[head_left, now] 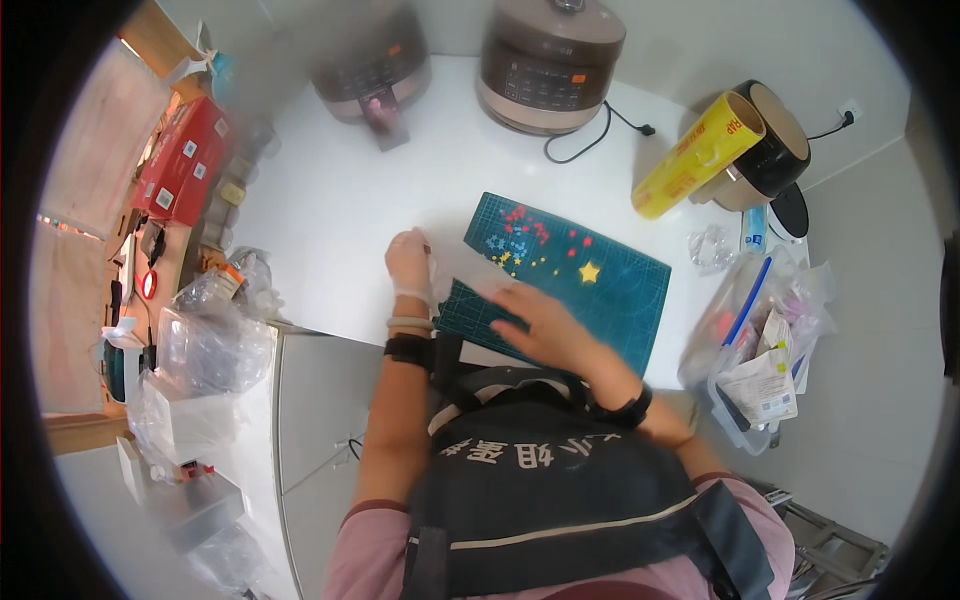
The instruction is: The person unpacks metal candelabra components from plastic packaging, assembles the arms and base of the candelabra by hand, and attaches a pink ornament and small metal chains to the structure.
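Note:
On the white table lies a green cutting mat [628, 310] with a printed grid. My left hand [408, 264] is at the mat's left edge, fingers closed on a whitish translucent plastic piece [462, 270]. That piece reaches across the mat's left part towards my right hand [545, 325]. My right hand is over the mat's near side, fingers and thumb apart; its fingertips are by the plastic, and I cannot tell whether they touch it. Further back on the mat are small red pieces [540, 232], small blue pieces [508, 246], small yellow stars [505, 262] and one larger yellow star [588, 272].
Two brown cookers [550, 75] [365, 70] stand at the back, one blurred. A yellow roll [690, 160] leans by a black appliance [775, 140]. A clear bin [735, 405] of packets is at right. Left are a red box [185, 160] and plastic bags [220, 350].

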Motion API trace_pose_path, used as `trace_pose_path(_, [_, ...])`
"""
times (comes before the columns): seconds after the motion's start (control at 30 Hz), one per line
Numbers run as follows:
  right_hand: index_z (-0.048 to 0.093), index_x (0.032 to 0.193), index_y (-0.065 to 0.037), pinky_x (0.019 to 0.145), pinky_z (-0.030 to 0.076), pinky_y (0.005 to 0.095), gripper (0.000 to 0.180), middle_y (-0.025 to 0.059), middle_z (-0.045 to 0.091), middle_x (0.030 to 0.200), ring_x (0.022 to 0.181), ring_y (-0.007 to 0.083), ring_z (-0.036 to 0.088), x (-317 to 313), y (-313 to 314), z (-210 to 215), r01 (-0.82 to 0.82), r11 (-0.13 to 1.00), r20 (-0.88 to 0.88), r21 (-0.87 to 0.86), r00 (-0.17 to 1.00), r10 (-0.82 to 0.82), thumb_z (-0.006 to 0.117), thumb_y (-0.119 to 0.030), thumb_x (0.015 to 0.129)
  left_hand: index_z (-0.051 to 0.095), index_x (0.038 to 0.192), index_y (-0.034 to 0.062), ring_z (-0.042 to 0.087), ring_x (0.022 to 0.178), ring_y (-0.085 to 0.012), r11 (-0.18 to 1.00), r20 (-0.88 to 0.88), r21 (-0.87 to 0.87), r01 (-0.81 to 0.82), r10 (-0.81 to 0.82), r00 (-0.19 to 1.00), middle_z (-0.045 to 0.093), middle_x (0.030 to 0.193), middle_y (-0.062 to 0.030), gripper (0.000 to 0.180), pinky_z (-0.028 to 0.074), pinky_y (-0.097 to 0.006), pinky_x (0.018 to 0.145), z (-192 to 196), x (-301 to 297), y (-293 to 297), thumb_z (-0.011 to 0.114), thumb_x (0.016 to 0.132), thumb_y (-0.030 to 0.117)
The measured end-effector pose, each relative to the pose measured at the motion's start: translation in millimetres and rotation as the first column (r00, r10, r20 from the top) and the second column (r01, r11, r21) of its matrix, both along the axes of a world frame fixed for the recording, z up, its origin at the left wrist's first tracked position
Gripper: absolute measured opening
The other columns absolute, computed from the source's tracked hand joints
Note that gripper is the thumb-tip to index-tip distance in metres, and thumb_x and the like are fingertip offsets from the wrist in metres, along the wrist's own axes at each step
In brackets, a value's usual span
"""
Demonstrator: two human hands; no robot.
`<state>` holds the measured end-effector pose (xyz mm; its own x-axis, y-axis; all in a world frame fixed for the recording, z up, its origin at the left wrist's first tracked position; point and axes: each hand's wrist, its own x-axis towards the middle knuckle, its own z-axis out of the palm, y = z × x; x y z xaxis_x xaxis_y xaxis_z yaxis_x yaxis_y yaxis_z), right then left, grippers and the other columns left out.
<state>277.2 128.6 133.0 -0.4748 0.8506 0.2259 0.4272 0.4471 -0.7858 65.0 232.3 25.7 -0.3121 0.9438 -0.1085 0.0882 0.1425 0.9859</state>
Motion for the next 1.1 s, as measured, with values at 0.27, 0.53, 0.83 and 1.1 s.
trace_pose_path(0.27, [0.065,0.100,-0.005,0.071,0.050,0.0336,0.033,0.0121,0.060,0.096,0.087,0.0290,0.059,-24.4,9.9,4.8,0.145,0.964,-0.158,0.221,0.981,-0.111,0.076,-0.018,0.071,0.055,0.081,0.0048,0.055,0.066,-0.0143,0.985,0.422,0.050,0.165,-0.171,0.890,0.056,0.073,-0.0032,0.017,0.045,-0.028,0.058,50.4,52.7,-23.6,0.053,0.086,0.021])
trace_pose_path(0.53, [0.062,0.085,-0.002,0.063,0.048,0.0350,0.014,0.0081,0.059,0.083,0.074,0.0264,0.059,-23.7,16.6,-7.5,0.356,0.897,-0.162,0.262,0.933,-0.323,0.068,-0.009,0.076,0.054,0.079,0.0055,0.056,0.067,-0.0129,0.970,0.384,0.072,0.234,-0.243,0.891,0.057,0.074,-0.0027,0.014,0.045,-0.026,0.056,67.4,82.6,-34.0,0.050,0.089,0.014])
trace_pose_path(0.83, [0.062,0.086,0.001,0.062,0.046,0.0286,0.010,0.0111,0.061,0.080,0.066,0.0183,0.058,-5.2,48.7,-29.0,0.627,0.774,-0.457,-0.086,0.666,-0.590,0.062,-0.009,0.084,0.031,0.134,-0.0038,0.040,0.122,-0.0273,0.951,-0.178,0.240,0.193,-0.152,0.972,0.037,0.132,-0.0197,0.046,0.037,-0.034,0.099,105.0,132.5,-43.6,0.044,0.093,0.014])
trace_pose_path(1.1, [0.058,0.085,-0.004,0.050,0.041,0.0231,0.022,0.0013,0.056,0.067,0.058,0.0095,0.053,116.0,80.0,-34.1,0.780,0.450,-0.531,-0.435,0.181,-0.828,0.050,-0.024,0.094,0.034,0.136,0.0001,0.044,0.122,-0.0186,0.700,0.372,0.176,0.692,-0.698,0.611,0.046,0.132,-0.0105,0.051,0.038,-0.031,0.100,112.4,79.2,-83.9,0.053,0.090,0.012])
